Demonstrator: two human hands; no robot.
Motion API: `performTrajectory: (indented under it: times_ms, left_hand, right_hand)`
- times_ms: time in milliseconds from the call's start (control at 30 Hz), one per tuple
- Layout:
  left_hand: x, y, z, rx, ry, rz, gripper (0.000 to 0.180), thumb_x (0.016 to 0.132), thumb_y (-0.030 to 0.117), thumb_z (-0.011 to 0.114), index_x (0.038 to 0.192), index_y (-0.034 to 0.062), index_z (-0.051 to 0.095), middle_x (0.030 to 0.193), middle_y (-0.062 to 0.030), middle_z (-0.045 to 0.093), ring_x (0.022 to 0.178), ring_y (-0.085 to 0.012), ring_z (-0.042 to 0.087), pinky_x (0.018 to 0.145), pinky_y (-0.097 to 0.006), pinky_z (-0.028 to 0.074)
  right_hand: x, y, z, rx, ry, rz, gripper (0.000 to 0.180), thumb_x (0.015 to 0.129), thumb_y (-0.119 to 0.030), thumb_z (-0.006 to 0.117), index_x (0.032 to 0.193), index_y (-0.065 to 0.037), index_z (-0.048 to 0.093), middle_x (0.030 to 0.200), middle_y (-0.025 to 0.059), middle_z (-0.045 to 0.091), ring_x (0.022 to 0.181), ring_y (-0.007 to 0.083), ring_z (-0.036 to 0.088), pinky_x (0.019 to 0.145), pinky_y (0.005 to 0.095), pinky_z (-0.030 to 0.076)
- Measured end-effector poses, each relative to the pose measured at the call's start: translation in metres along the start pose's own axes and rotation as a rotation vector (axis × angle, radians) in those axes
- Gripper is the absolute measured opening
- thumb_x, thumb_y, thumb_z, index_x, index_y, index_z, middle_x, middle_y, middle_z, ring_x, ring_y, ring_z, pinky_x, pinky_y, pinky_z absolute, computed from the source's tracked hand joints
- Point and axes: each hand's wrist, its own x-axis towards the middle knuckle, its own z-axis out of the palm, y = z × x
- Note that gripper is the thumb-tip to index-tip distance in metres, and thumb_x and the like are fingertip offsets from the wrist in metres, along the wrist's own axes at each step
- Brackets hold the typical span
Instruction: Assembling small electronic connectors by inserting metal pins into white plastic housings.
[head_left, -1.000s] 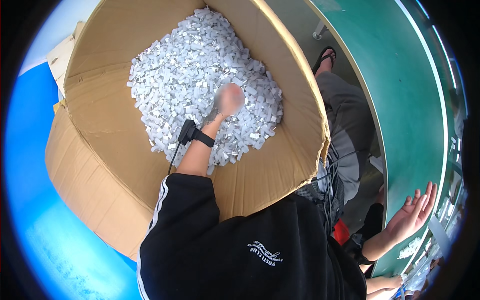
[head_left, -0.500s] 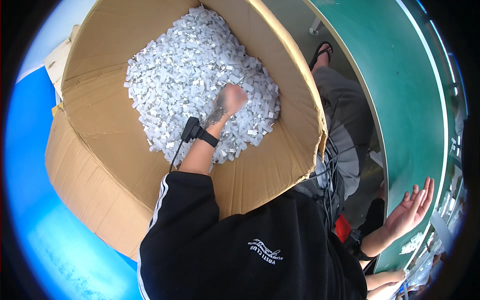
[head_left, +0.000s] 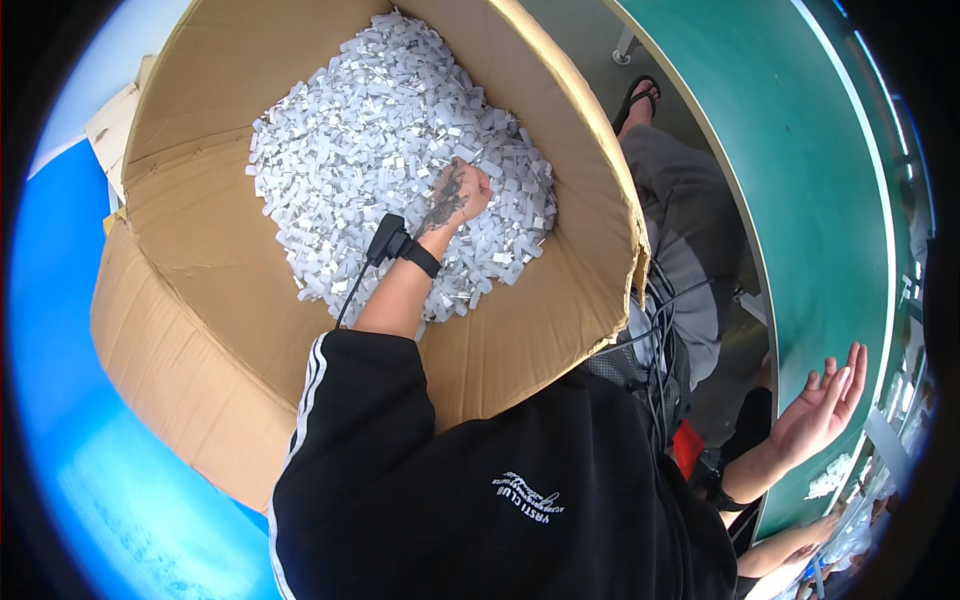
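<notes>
While your left hand (head_left: 465,192) is down in the cardboard box (head_left: 205,225), its back faces up and its fingers curl toward the pile of small white plastic parts (head_left: 370,130). You cannot tell whether the fingers grip any parts, because the fingertips are hidden. The pile lies inside the box, reaching toward the far edge and stopping short of the left wall. Shiny metal shows among the parts. A black wrist strap (head_left: 420,257) with a sensor block (head_left: 386,240) circles your left wrist.

Your right hand (head_left: 815,412) is at the green table (head_left: 815,190), palm up, fingers extended and holding nothing visible; contact with the surface cannot be confirmed. Near it, toward the table's lower end, lies a small white cluster (head_left: 829,476). Below that, another person's forearm (head_left: 772,552) crosses the table's lower edge.
</notes>
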Motion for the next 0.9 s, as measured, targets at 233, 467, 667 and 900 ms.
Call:
performTrajectory:
  times_ms: [233,467,667,900]
  left_hand:
    - [-0.010,-0.004,-0.045,-0.633,-0.310,-0.239,0.020,0.075,0.017,0.074,0.087,0.0020,0.070,0.089,-0.0077,0.067,0.088,-0.0166,0.061,0.081,-0.027,0.047]
    - [-0.058,0.044,-0.116,-1.538,-0.417,0.261,0.019,0.084,0.012,0.065,0.097,-0.0008,0.063,0.097,-0.0107,0.062,0.087,-0.0154,0.057,0.077,-0.027,0.046]
    - [-0.088,0.118,-0.154,-1.701,-0.496,0.485,0.014,0.083,0.012,0.066,0.088,0.0006,0.060,0.093,-0.0110,0.056,0.088,-0.0180,0.054,0.075,-0.030,0.043]
    - [-0.129,0.151,-0.200,-1.430,0.007,0.580,0.032,0.080,-0.002,0.069,0.110,0.0003,0.059,0.106,-0.0084,0.058,0.099,-0.0156,0.056,0.081,-0.028,0.047]
  right_hand:
    - [-0.003,-0.007,0.003,0.032,0.009,-0.008,0.039,0.098,-0.008,0.047,0.135,0.003,0.043,0.138,0.0166,0.045,0.092,0.0102,0.054,0.069,0.0195,0.046]
    - [-0.044,-0.029,0.069,-0.010,-0.383,-0.122,0.033,0.090,-0.005,0.050,0.121,0.006,0.053,0.122,0.0169,0.054,0.083,0.0125,0.054,0.066,0.0211,0.047]
    - [-0.064,-0.055,0.189,0.014,-1.069,-0.069,0.066,0.073,-0.008,0.079,0.132,-0.004,0.050,0.107,0.0106,0.055,0.081,0.0120,0.058,0.061,0.0236,0.053]
    - [-0.080,-0.048,0.205,0.277,-1.027,0.068,0.024,0.080,0.001,0.071,0.102,0.002,0.063,0.086,0.0057,0.063,0.077,0.0079,0.061,0.061,0.0189,0.050]
